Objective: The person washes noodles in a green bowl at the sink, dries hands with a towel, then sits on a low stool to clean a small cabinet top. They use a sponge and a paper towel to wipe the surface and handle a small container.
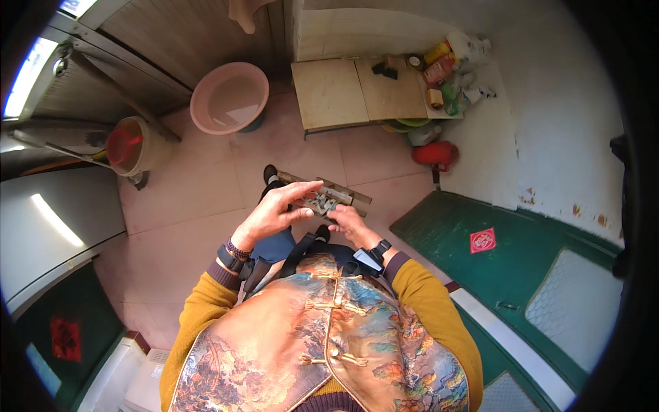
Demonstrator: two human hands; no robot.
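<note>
My left hand is held over my lap, fingers stretched out and thumb apart, with nothing in its palm that I can see. Between my hands is a small grey, knobbly, metal-looking thing; its kind is too small to make out. My right hand is closed, its thumb and fingertips at the right end of this grey thing. Just beyond and under the hands lie narrow wooden strips, partly hidden by my fingers.
Ahead stands a low table with bottles and bags at its right end. A pink basin and a bucket are at the left. A red jug-like container sits near the wall. A green door is at my right.
</note>
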